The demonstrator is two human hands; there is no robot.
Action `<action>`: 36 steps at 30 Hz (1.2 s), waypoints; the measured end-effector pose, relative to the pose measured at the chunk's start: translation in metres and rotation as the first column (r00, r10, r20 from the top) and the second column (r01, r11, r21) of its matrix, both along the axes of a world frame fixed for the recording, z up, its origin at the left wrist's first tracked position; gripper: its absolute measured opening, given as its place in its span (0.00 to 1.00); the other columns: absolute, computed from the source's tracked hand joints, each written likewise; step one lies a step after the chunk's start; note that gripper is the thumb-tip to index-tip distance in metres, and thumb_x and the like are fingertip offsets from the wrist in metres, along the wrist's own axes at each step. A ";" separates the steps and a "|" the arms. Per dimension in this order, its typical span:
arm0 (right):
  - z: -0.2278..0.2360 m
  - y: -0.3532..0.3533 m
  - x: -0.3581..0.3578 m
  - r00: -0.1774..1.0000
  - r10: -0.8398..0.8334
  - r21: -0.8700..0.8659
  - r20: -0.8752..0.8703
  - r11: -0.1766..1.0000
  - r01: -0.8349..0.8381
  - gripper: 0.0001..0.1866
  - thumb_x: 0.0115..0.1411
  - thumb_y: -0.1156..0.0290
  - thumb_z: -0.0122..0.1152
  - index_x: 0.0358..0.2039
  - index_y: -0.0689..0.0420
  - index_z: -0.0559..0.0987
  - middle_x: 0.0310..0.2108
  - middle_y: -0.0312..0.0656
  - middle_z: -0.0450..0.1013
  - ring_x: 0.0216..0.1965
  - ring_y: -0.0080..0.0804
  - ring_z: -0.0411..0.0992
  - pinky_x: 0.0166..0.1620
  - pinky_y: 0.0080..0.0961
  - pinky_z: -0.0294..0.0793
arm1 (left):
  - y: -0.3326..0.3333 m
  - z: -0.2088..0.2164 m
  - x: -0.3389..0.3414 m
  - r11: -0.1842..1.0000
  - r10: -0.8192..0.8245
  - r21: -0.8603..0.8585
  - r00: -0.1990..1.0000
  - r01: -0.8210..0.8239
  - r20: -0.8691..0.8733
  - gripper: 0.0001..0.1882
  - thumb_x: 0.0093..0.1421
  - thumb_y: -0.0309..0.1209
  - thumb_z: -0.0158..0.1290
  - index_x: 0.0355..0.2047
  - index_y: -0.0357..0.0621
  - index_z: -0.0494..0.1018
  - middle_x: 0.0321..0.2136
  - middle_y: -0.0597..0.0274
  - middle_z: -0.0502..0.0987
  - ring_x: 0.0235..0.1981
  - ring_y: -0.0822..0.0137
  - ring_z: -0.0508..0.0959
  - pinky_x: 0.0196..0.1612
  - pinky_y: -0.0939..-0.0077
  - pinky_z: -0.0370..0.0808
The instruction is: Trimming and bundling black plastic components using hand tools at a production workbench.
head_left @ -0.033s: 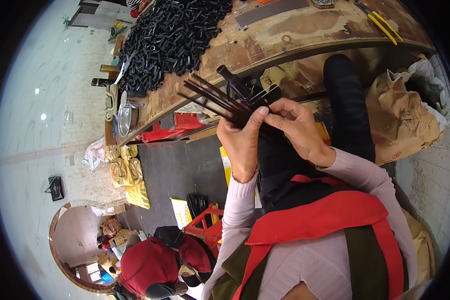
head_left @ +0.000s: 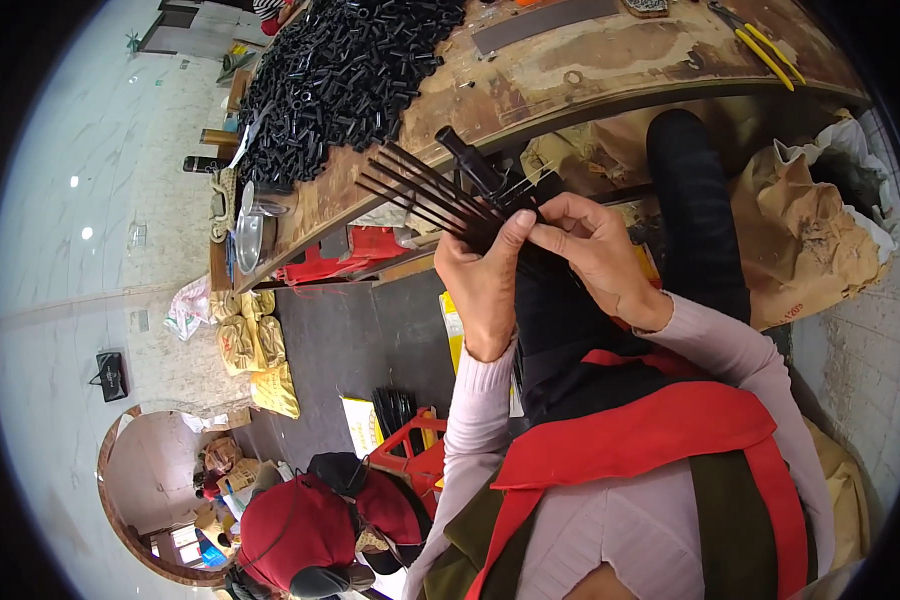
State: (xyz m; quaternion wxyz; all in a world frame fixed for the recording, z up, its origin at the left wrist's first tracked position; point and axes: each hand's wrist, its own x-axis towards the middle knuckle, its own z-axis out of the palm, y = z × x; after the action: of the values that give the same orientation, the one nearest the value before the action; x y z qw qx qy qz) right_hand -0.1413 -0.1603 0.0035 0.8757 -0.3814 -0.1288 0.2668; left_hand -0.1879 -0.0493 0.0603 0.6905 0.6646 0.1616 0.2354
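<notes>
Between my hands, below the front edge of the workbench, is a fanned bundle of thin black rods [head_left: 420,190]. My left hand [head_left: 478,300] is closed around the rods, its thumb pressed on them. Their free ends point up and left. My right hand [head_left: 600,260] is pinched at the other side of the bundle, fingertips close to the left thumb; what exactly it grips is hidden. Just above the fingers a black tubular piece [head_left: 468,160] stands out at a slant, with a thin shiny edge beside it. How it joins the rods cannot be made out.
A heap of short black tubes [head_left: 340,85] covers the left of the wooden workbench [head_left: 610,65]. Yellow-handled pliers [head_left: 765,50] lie at its right. A brown paper sack [head_left: 805,235] stands at right. Another person in red [head_left: 300,530] is at lower left, near a red stool [head_left: 415,440].
The black rods and the tubular piece have shifted slightly, and the rods look more evenly spread. My hands stay in nearly the same place.
</notes>
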 end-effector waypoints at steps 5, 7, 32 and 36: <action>-0.005 0.001 0.008 0.994 0.048 0.145 -0.099 0.989 -0.033 0.12 0.59 0.80 0.62 0.44 0.60 0.74 0.39 0.34 0.74 0.41 0.18 0.71 0.46 0.16 0.69 | 0.008 -0.010 0.000 1.000 -0.023 0.020 1.000 0.023 0.010 0.12 0.55 0.24 0.64 0.37 0.35 0.75 0.32 0.67 0.78 0.32 0.79 0.74 0.39 0.84 0.71; -0.008 -0.003 0.015 0.978 0.146 0.147 -0.149 0.981 -0.124 0.12 0.58 0.80 0.63 0.42 0.59 0.75 0.38 0.34 0.74 0.41 0.20 0.72 0.47 0.16 0.69 | 0.009 -0.013 0.001 0.998 -0.059 -0.023 0.998 0.060 0.017 0.12 0.56 0.23 0.62 0.40 0.34 0.75 0.35 0.64 0.80 0.35 0.77 0.75 0.42 0.83 0.72; -0.019 0.000 0.016 0.968 0.061 0.193 -0.245 0.981 -0.013 0.07 0.59 0.81 0.62 0.39 0.61 0.77 0.38 0.37 0.75 0.43 0.22 0.73 0.50 0.18 0.70 | 0.003 -0.012 0.020 0.983 -0.134 -0.124 0.991 0.135 0.011 0.10 0.56 0.23 0.62 0.38 0.33 0.77 0.35 0.58 0.81 0.37 0.71 0.79 0.45 0.78 0.74; -0.028 0.000 0.022 0.950 0.133 0.230 -0.283 0.971 -0.067 0.07 0.59 0.81 0.62 0.38 0.61 0.78 0.38 0.38 0.76 0.43 0.22 0.73 0.50 0.18 0.71 | 0.001 -0.010 0.020 0.986 -0.145 -0.081 0.989 0.144 -0.014 0.11 0.57 0.23 0.61 0.39 0.32 0.77 0.36 0.56 0.81 0.38 0.71 0.79 0.47 0.77 0.74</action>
State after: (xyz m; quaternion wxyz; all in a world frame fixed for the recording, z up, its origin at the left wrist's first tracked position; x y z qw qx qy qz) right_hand -0.1195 -0.1603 -0.0245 0.9067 -0.2316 -0.0438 0.3496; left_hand -0.1678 -0.0483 0.0503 0.7301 0.6488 0.1290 0.1715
